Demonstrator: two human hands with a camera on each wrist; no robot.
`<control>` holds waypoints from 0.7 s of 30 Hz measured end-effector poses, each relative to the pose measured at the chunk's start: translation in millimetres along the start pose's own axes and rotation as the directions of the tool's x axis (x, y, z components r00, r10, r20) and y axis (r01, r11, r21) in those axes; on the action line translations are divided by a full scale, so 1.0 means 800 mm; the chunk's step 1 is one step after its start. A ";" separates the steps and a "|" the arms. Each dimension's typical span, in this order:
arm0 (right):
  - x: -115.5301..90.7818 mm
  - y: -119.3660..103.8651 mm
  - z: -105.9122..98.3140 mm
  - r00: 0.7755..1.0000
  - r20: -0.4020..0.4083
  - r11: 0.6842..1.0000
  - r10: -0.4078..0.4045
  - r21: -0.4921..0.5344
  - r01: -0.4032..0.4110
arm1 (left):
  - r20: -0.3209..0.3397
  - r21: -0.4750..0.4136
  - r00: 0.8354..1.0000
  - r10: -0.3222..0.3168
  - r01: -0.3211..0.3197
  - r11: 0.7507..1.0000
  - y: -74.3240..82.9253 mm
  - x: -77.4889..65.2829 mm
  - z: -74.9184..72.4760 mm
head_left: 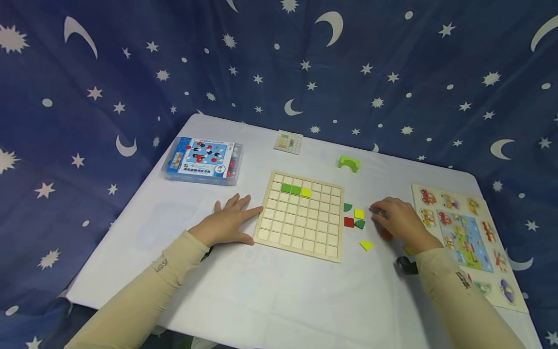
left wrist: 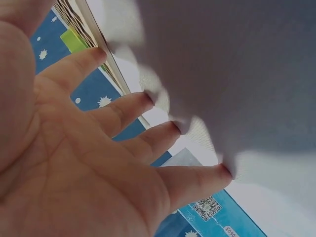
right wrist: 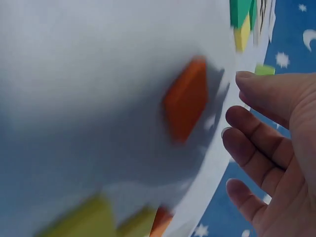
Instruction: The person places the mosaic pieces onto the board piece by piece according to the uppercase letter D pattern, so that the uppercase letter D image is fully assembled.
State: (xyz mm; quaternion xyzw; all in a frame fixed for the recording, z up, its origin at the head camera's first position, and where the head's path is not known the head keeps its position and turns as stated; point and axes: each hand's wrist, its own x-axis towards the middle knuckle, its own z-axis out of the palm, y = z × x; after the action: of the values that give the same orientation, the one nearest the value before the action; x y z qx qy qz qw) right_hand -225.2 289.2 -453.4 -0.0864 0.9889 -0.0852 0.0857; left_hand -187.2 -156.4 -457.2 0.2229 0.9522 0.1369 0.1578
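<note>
Left hand (head_left: 229, 223) spreads beside the grid board (head_left: 301, 219); right hand (head_left: 398, 220), empty, thumb parted from fingers, would best pinch the orange rhombus block (right wrist: 187, 101) by opposite sides.

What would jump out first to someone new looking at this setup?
Probably the pale grid board mid-table, with two green squares and a yellow one toward its far left, and the spread left hand at its left edge. Next, the right hand, right of the board, near an orange diamond. Behind everything hangs a dark blue cloth with white moons and stars.
</note>
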 end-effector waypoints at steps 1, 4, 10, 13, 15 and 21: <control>-0.003 0.007 -0.002 1.000 0.010 1.000 0.007 0.000 -0.007 | 0.001 0.003 1.000 -0.002 0.002 1.000 0.000 0.000 0.000; -0.010 0.026 -0.006 1.000 0.019 1.000 0.021 -0.002 -0.021 | 0.007 -0.002 1.000 -0.007 0.007 1.000 0.000 0.000 0.000; -0.024 0.057 -0.013 0.998 -0.005 0.998 0.067 0.012 -0.067 | -0.004 0.008 1.000 -0.001 0.001 1.000 -0.001 0.000 0.000; -0.031 0.073 -0.014 0.997 -0.011 0.997 0.075 0.017 -0.075 | -0.006 0.012 1.000 -0.001 0.002 1.000 0.000 0.000 0.000; -0.035 0.083 -0.014 0.997 -0.014 0.997 0.072 0.006 -0.072 | -0.005 0.013 1.000 -0.003 0.003 1.000 0.000 0.001 0.001; -0.047 0.098 -0.017 0.994 0.023 0.994 0.108 0.011 -0.108 | -0.007 0.018 1.000 -0.003 0.004 1.000 -0.001 0.001 0.004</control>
State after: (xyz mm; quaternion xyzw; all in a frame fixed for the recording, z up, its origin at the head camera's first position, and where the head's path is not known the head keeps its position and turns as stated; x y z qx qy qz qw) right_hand -203.8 374.7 -448.8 -0.0333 0.9906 -0.0857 0.1016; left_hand -187.4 -156.1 -460.6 0.2222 0.9543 0.1288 0.1528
